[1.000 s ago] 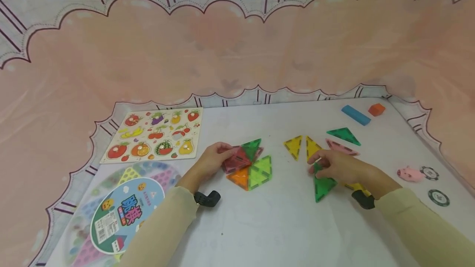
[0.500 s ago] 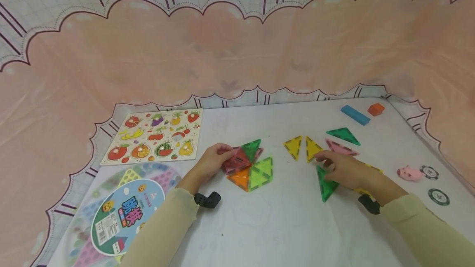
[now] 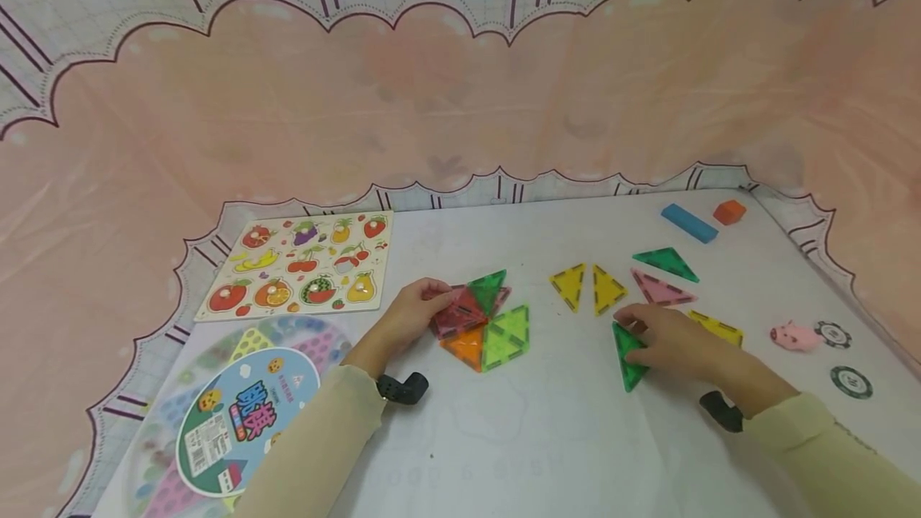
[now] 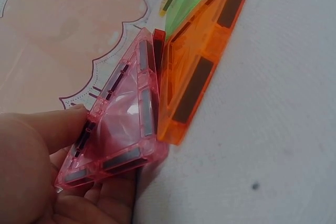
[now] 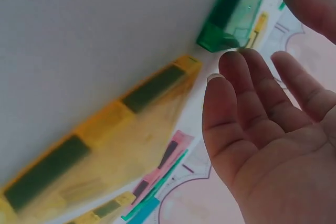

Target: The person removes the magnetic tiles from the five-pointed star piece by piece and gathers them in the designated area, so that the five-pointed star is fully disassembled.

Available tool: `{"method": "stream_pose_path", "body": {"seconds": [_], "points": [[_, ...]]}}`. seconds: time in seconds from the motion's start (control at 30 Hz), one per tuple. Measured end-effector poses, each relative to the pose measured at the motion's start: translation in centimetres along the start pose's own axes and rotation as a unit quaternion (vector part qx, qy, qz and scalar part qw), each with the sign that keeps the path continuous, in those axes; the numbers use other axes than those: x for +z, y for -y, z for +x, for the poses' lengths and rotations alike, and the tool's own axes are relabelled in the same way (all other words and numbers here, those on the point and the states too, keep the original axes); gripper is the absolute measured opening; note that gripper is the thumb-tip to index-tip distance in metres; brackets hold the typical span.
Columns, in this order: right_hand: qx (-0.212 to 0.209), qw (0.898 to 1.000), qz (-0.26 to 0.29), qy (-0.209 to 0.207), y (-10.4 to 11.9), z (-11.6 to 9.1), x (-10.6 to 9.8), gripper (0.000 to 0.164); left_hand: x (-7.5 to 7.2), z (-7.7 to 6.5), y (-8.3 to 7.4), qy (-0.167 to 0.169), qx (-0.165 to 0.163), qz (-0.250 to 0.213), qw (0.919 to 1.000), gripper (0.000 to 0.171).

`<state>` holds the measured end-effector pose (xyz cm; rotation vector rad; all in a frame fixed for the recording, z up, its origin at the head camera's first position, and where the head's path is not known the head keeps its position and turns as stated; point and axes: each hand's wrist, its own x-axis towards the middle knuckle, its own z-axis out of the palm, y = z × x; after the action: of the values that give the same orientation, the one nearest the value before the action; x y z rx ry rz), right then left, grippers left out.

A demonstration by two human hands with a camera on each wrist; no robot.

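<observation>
My left hand pinches a pink translucent triangular magnetic tile, thumb along one edge and fingers beneath. In the head view it belongs to a cluster with a dark green triangle, an orange tile and light green tiles. At the right, my right hand hovers by a dark green triangular magnetic tile, covering part of it. Seen from the right wrist, those fingers are loosely bent with nothing between them, and the green tile lies just past the fingertips. A yellow tile is close by.
Two yellow triangles lie between the hands. Beyond the right hand are pink, green and yellow tiles, a blue bar, an orange block and a toy pig. A fruit puzzle board stands left.
My right hand has shifted slightly right, uncovering a yellow triangle. The green tile beside it has moved a little right and turned. My left hand stays where it was.
</observation>
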<state>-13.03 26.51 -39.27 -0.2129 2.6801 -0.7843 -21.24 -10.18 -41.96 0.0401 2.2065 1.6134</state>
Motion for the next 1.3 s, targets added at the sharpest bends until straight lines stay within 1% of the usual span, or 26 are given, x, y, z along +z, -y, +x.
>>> {"method": "stream_pose_path", "body": {"seconds": [0.17, 0.3, 0.43, 0.53, 0.7, 0.83, 1.03, 1.2, 1.3], "points": [[-0.011, 1.000, 0.009, -0.011, 0.4, 0.3, -0.3, 0.052, -0.1, 0.0, 0.1, 0.004, 0.000, -0.003, 1.0000, 0.022], [-0.024, 0.999, 0.015, -0.022, 1.0, 1.2, -0.4, 0.050, -0.1, 0.0, 0.2, 0.003, 0.002, -0.007, 1.0000, 0.023], [-0.033, 0.999, 0.038, -0.010, 2.7, 3.3, -0.4, 0.050, -0.2, 0.2, 0.3, -0.004, 0.011, 0.009, 0.9999, 0.026], [-0.043, 0.998, 0.053, 0.000, 4.6, 5.4, -0.3, 0.048, -0.2, 0.3, 0.4, -0.010, 0.014, 0.018, 0.9997, 0.027], [-0.053, 0.996, 0.075, 0.015, 7.8, 8.8, 0.6, 0.047, -0.1, 0.4, 0.6, -0.010, 0.012, 0.007, 0.9999, 0.024], [-0.059, 0.993, 0.100, 0.030, 9.5, 10.5, 1.7, 0.048, -0.1, 0.5, 0.8, -0.005, 0.012, 0.004, 0.9999, 0.023], [-0.039, 0.989, 0.137, 0.040, 10.3, 12.3, 2.9, 0.053, 0.1, 0.5, 0.9, -0.004, 0.003, 0.003, 1.0000, 0.023], [-0.021, 0.987, 0.154, 0.036, 10.4, 13.0, 3.1, 0.052, -0.1, 0.5, 0.7, -0.001, -0.002, -0.012, 0.9999, 0.020], [-0.008, 0.985, 0.169, 0.037, 10.6, 13.2, 3.0, 0.052, -0.3, 0.4, 0.5, 0.007, -0.002, -0.019, 0.9998, 0.020]]}}
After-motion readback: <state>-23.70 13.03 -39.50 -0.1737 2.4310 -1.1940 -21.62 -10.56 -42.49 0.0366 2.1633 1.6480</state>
